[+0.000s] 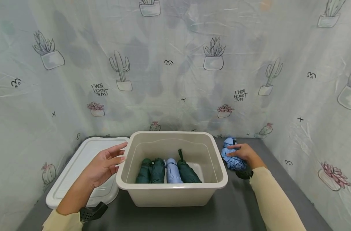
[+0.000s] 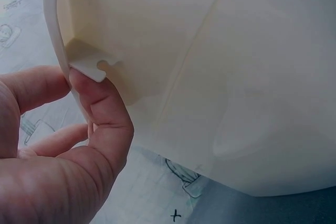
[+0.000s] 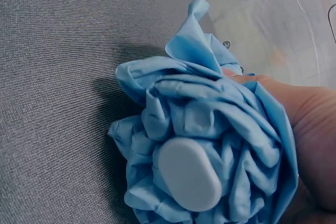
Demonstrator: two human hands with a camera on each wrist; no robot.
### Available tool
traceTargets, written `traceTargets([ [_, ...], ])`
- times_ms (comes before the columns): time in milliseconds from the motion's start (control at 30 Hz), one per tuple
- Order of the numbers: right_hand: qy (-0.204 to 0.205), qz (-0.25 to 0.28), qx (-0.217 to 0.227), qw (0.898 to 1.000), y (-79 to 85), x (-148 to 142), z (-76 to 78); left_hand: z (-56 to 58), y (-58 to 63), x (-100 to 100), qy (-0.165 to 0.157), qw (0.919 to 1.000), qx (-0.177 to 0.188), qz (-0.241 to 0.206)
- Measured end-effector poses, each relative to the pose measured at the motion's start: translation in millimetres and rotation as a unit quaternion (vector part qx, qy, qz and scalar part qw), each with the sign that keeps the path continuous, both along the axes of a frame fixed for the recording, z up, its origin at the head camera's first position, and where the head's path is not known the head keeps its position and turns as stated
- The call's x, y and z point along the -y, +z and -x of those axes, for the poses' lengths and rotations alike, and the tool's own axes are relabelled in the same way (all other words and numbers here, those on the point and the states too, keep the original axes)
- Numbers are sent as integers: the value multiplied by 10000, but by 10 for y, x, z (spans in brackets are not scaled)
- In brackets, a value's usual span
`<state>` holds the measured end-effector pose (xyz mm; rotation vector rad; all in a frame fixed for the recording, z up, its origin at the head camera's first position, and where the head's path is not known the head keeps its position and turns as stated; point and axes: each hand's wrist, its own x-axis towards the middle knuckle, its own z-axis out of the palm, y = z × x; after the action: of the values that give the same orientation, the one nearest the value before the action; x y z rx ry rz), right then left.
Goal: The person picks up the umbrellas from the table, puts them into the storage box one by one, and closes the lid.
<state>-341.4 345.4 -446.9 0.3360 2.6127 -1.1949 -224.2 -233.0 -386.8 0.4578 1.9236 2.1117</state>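
A beige plastic bin (image 1: pixel 169 196) stands in the middle. My left hand (image 1: pixel 101 165) pinches its left rim, with the thumb (image 2: pixel 107 108) bent under the edge in the left wrist view. Beyond the bin's right side, my right hand (image 1: pixel 246 154) grips a loosely bunched light blue folding umbrella (image 1: pixel 234 160). The right wrist view shows its crumpled cloth (image 3: pixel 231 114) around a pale oval handle end (image 3: pixel 190 174). Three dark green rolled umbrellas (image 1: pixel 158 171) and one light blue rolled umbrella (image 1: pixel 173 171) lie side by side inside the bin.
A white lid (image 1: pixel 101 146) lies flat on the grey table (image 1: pixel 169 221), left of the bin and partly behind my left arm. A plant-patterned curtain (image 1: pixel 175 96) closes off the back and both sides.
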Motion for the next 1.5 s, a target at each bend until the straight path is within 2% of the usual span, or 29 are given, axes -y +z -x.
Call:
traceTargets([
  [367,232,-311,40,9992,72,31,-101,2,34,-38,126,9997,33,190],
  [867,416,2,-232,9989,92,68,-263,-9,57,-34,134,9997,185,129],
  [1267,567,814,-654,9929,386,208,-504,-5,99,-19,137,9995,231,133],
  [1500,582,1228,-787,9876,643,307,-655,-10,100,-10,178,9992,320,157],
])
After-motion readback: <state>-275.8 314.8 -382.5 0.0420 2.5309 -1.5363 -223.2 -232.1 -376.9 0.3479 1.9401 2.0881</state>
